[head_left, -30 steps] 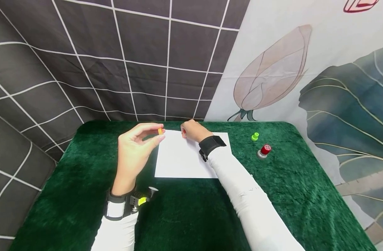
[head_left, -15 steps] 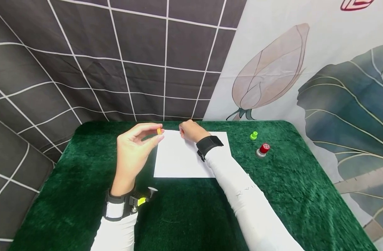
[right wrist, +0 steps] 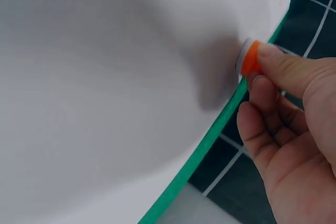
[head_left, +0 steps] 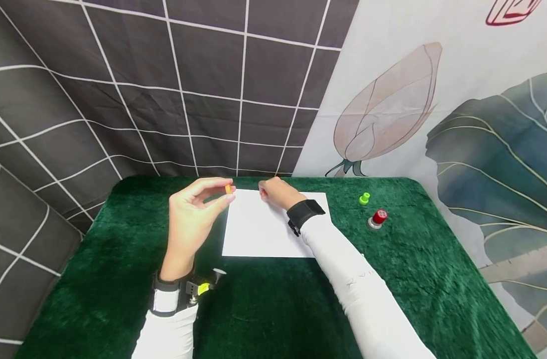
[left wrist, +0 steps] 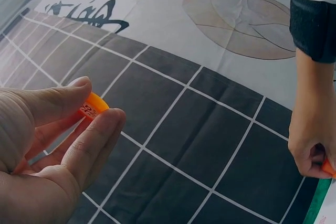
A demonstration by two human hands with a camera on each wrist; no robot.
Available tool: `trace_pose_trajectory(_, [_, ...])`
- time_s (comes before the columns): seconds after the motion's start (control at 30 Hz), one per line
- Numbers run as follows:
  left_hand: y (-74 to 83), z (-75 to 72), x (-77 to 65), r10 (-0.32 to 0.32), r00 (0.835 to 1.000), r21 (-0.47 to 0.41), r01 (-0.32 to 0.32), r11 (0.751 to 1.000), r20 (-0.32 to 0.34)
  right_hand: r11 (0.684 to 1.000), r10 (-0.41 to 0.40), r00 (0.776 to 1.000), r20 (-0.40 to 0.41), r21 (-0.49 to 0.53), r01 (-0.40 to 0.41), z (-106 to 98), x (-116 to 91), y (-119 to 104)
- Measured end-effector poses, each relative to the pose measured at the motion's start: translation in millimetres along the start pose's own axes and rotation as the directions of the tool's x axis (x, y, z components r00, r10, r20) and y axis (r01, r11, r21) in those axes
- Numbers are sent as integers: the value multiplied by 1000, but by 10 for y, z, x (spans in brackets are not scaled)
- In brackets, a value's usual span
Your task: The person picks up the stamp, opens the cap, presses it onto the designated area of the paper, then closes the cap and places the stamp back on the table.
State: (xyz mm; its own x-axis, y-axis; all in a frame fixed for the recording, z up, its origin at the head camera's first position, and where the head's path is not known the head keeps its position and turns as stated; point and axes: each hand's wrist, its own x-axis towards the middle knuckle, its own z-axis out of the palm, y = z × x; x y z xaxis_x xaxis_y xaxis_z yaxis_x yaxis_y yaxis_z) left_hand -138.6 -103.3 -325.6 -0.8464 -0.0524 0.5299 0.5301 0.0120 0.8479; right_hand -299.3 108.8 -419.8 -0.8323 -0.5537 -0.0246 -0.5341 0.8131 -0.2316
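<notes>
My left hand point(head_left: 190, 217) is raised beside the left edge of the white paper point(head_left: 257, 232), pinching a small round orange cap point(left wrist: 95, 104) between thumb and fingers. Reddish print shows on the cap's face in the left wrist view. Over the far part of the paper, my right hand point(head_left: 280, 193) pinches a small orange stamp point(right wrist: 251, 59) with thumb and index finger. The stamp's greyish end faces the paper, close to it, and a shadow falls beside it. In the head view the right hand hides this stamp.
A small bright green stamp point(head_left: 364, 198) and a red-topped stamp with a grey base point(head_left: 378, 218) stand right of the paper. Green velvety cloth point(head_left: 264, 304) covers the table. A dark checked curtain point(head_left: 210, 75) and a white printed one point(head_left: 390, 25) hang behind.
The head view has shifted slightly. Both hands keep nearly the same place and grip, and the paper and standing stamps stay where they were.
</notes>
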Motion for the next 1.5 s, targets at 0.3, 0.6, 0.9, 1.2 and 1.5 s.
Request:
trace_pose_trajectory(0.3, [-34,21,4,-22,1000,34,22,999,-6,989,-6,994,-113,145,22,-256,-172,215])
trace_pose_trajectory(0.6, [-50,73,12,-66,998,49,65,997,24,951,-32,949,-313,281,125,-589,-683,193])
trace_pose_trajectory(0.9, [15,200,-39,-67,994,81,60,995,85,865,25,889,-458,456,211,-639,-1253,-112])
trace_pose_trajectory(1.2, [77,344,-115,-77,987,95,64,993,142,746,63,843,-535,586,316,-660,-1612,-456])
trace_pose_trajectory(1.5, [98,441,-173,-89,977,69,76,995,192,705,36,804,-593,585,400,-663,-1741,-572])
